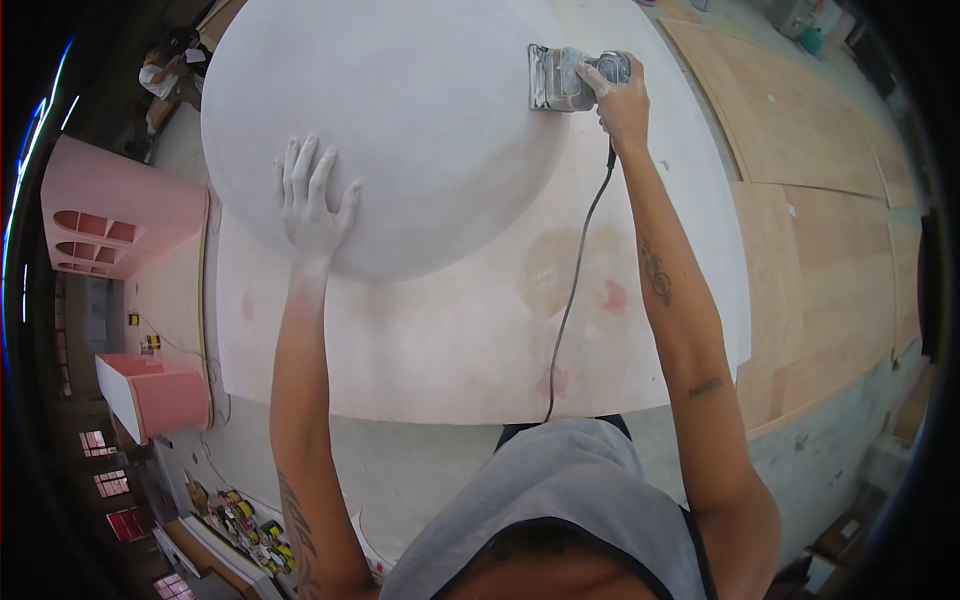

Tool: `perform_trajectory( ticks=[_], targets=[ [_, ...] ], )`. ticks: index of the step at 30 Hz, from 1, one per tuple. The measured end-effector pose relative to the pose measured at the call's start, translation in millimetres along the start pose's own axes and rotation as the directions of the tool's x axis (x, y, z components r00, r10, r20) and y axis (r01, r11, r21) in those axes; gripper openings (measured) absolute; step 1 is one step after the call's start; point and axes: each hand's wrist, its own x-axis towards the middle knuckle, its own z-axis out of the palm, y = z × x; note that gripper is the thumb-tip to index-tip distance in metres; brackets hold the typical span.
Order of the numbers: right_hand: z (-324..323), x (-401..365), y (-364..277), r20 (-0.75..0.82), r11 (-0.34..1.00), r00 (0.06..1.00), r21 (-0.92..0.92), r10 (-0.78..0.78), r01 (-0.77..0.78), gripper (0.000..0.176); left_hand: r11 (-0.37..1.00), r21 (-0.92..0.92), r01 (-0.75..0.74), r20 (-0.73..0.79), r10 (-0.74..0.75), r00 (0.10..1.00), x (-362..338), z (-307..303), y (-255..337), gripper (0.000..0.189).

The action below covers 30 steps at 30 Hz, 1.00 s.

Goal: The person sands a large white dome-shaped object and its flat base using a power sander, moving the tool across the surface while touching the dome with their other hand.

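Note:
A large, pale, rounded form (pixel 400 130) with a smooth dusty surface rests on a white-topped table (pixel 420 370). My left hand (pixel 313 195) lies on its near left side, fingers spread and coated in white dust. At the form's right edge, my right hand (pixel 622 100) grips an electric sander (pixel 572 80) by its body. The sander's flat pad faces the form and looks to be touching it. A dark power cord (pixel 578 270) runs from the sander down across the table toward my body.
Plywood sheets (pixel 800 260) lie to the right. On the left stand a pink cabinet with arched openings (pixel 120 210) and a pink box-shaped piece (pixel 165 395). Several power tools (pixel 245 520) sit on the lower-left floor. Another person (pixel 165 75) is at the far left.

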Motion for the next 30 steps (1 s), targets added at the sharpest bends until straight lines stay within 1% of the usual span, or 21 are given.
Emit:
perform_trajectory(
  ticks=[1,3,4,5,6,8,10,11,13,14,16,17,19,23,25,26,28,29,30],
  targets=[
    [-0.4,-2.9,0.2,-0.001,1.0,1.0,0.001,-0.002,0.002,0.085,1.0,0.014,-0.002,0.006,0.002,1.0,0.2,-0.7,0.1,0.06],
    [-1.5,-16.5,-4.2,-0.038,0.994,0.995,-0.056,-0.097,0.094,0.083,1.0,0.019,0.017,0.002,-0.017,1.0,4.3,-1.1,2.1,0.057],
    [-2.3,-27.6,-13.1,-0.036,0.994,0.994,-0.055,-0.099,0.097,0.083,0.999,0.021,0.038,0.003,-0.038,0.999,6.7,-2.0,5.1,0.053],
    [0.2,-46.4,-21.1,-0.048,0.988,0.988,-0.045,-0.15,0.148,0.082,0.999,0.023,0.042,0.006,-0.042,0.999,5.5,-3.8,5.1,0.053],
    [1.9,-69.1,-31.8,-0.06,0.98,0.979,-0.035,-0.197,0.195,0.081,0.999,0.008,0.051,0.013,-0.051,0.999,5.9,-4.9,5.9,0.049],
    [8.5,-114.3,-57.0,-0.063,0.975,0.974,-0.064,-0.216,0.212,0.078,0.998,-0.01,0.061,0.016,-0.06,0.998,4.9,-5.5,4.6,0.046],
    [19.3,-155.7,-76.1,-0.092,0.954,0.95,-0.053,-0.297,0.293,0.076,0.996,-0.054,0.07,0.018,-0.069,0.997,3.8,-4.6,2.8,0.043],
    [25.3,-173.4,-86.2,-0.095,0.955,0.95,-0.059,-0.296,0.292,0.076,0.996,-0.061,0.069,0.019,-0.068,0.998,3.1,-4.6,0.7,0.043],
    [36.2,-206.5,-104.7,-0.061,0.937,0.936,-0.067,-0.347,0.343,0.073,0.984,-0.172,0.055,-0.006,-0.057,0.998,1.2,-5.8,-1.9,0.043],
    [44.4,-222.0,-111.8,-0.067,0.937,0.936,-0.075,-0.346,0.341,0.073,0.982,-0.18,0.052,-0.008,-0.054,0.998,0.6,-5.7,-3.6,0.043],
    [58.4,-250.1,-118.0,-0.017,0.889,0.894,-0.112,-0.449,0.444,0.072,0.957,-0.289,0.031,-0.057,-0.049,0.997,-0.8,-5.0,-4.7,0.045],
    [62.9,-260.0,-118.1,-0.027,0.89,0.895,-0.121,-0.446,0.44,0.072,0.954,-0.299,0.022,-0.06,-0.042,0.997,-0.5,-4.4,-5.0,0.045],
    [69.0,-274.2,-113.0,0.075,0.753,0.76,-0.103,-0.646,0.65,0.074,0.896,-0.442,0.036,-0.125,-0.101,0.987,-0.4,-1.2,-5.1,0.047],
    [67.8,-281.2,-97.4,0.092,0.724,0.735,-0.127,-0.672,0.678,0.078,0.853,-0.522,0.0,-0.174,-0.107,0.979,-2.9,4.3,-9.5,0.048],
    [63.1,-271.8,-95.2,-0.039,0.798,0.804,-0.16,-0.594,0.581,0.076,0.873,-0.488,0.017,-0.131,-0.092,0.987,-5.2,-1.9,-9.5,0.047],
    [60.0,-263.3,-96.0,-0.036,0.796,0.803,-0.165,-0.594,0.582,0.076,0.871,-0.491,0.019,-0.131,-0.096,0.987,-4.7,-6.4,-11.6,0.047],
    [49.2,-239.3,-91.4,-0.079,0.83,0.83,-0.144,-0.552,0.539,0.072,0.941,-0.337,0.014,-0.025,-0.024,0.999,-6.7,-10.0,-10.3,0.045],
    [43.8,-225.9,-90.1,-0.076,0.827,0.827,-0.148,-0.556,0.542,0.072,0.94,-0.34,0.017,-0.029,-0.028,0.999,-6.5,-10.2,-8.4,0.045],
    [39.1,-212.5,-88.6,-0.107,0.827,0.823,-0.151,-0.558,0.542,0.071,0.956,-0.291,-0.048,0.01,0.053,0.999,-7.0,-9.4,-7.1,0.044]
  ],
)
